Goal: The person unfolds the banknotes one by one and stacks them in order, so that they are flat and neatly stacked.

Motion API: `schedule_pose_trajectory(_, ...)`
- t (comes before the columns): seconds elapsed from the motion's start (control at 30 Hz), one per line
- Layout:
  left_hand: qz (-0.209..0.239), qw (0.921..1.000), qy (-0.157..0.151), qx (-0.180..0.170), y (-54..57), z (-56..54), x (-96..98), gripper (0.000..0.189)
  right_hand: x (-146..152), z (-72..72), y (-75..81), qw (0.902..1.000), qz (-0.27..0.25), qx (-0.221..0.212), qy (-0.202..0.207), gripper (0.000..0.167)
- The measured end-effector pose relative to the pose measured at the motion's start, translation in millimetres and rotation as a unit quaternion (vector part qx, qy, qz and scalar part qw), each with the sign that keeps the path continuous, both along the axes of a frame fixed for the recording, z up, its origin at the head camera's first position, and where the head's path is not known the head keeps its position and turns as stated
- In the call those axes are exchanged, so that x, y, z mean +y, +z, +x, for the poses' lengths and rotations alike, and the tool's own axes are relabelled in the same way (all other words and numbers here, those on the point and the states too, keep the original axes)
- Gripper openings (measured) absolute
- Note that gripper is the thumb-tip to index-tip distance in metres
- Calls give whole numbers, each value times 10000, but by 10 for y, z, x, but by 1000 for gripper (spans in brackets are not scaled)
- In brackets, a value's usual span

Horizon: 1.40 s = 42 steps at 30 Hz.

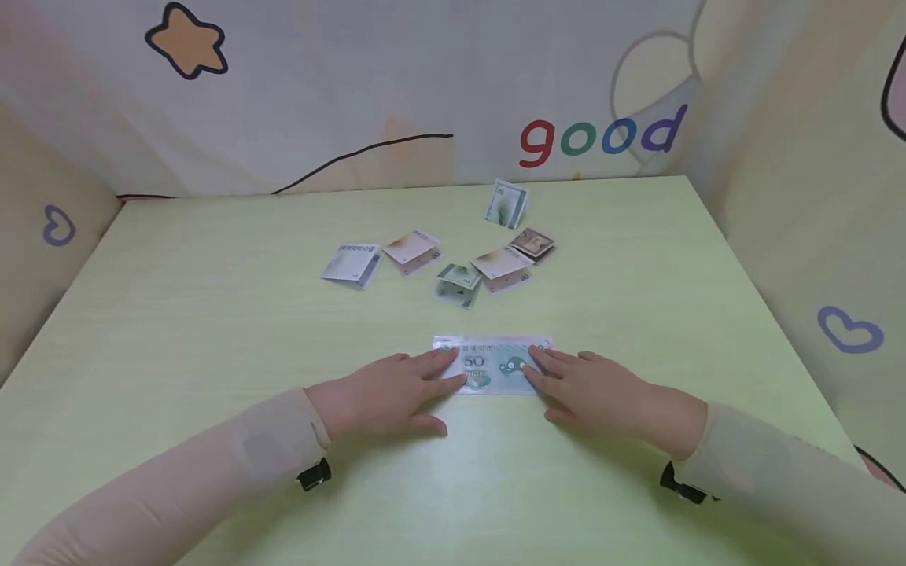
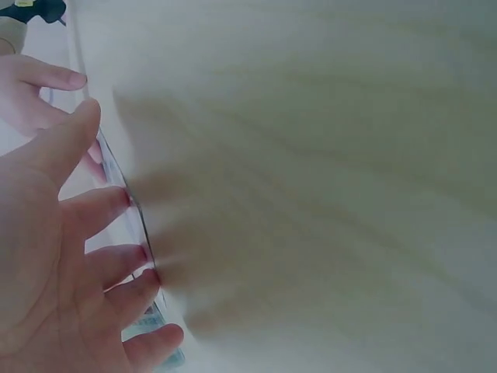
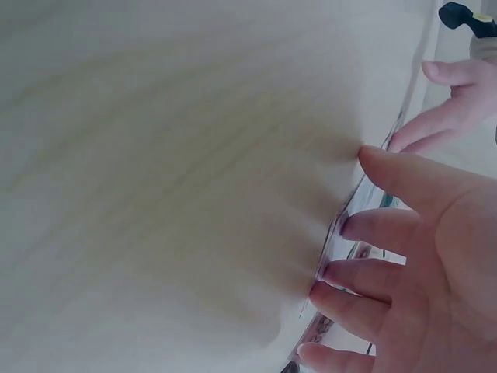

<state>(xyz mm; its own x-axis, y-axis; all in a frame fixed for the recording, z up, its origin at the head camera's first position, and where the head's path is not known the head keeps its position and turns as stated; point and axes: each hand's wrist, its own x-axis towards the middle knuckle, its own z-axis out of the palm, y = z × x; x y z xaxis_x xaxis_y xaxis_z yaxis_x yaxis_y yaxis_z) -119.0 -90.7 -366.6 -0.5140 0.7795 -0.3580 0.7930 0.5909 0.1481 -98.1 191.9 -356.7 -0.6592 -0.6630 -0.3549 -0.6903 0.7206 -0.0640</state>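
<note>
A blue-green play banknote (image 1: pixel 499 368) marked 50 lies flat on the table in the head view. My left hand (image 1: pixel 396 393) rests its outstretched fingers on the note's left end, thumb apart from it on the table. From the other side, my right hand (image 1: pixel 598 393) touches the right end with spread fingertips. In the left wrist view the left hand (image 2: pixel 70 249) shows its fingertips along the note's edge. The right hand (image 3: pixel 419 256) appears likewise in the right wrist view. Neither hand curls round the note.
Farther back on the pale green table (image 1: pixel 212 330) stand several folded banknotes, among them a grey-blue note (image 1: pixel 351 263), a pinkish note (image 1: pixel 410 248), a green note (image 1: pixel 458 283) and a brown note (image 1: pixel 534 242). One green-grey note (image 1: pixel 506 204) is nearest the back curtain (image 1: pixel 340 94).
</note>
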Motion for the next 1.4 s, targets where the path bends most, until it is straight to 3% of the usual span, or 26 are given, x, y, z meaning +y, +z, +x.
schedule_pose_trajectory(0.2,-30,9998,-82,173,-37,6,8,71,35,-1,56,9999,-123,-64,-60,61)
schedule_pose_trajectory(0.5,126,9999,2,-92,-56,-4,-6,69,65,-5,51,9999,-87,-112,-99,61)
schedule_pose_trajectory(0.9,49,10000,-57,-38,-91,42,-41,70,5,29,-20,9999,-18,16,-144,63)
schedule_pose_trajectory(1.4,109,9998,-124,-109,-39,-8,-10,69,49,42,29,9984,-314,-214,-410,65)
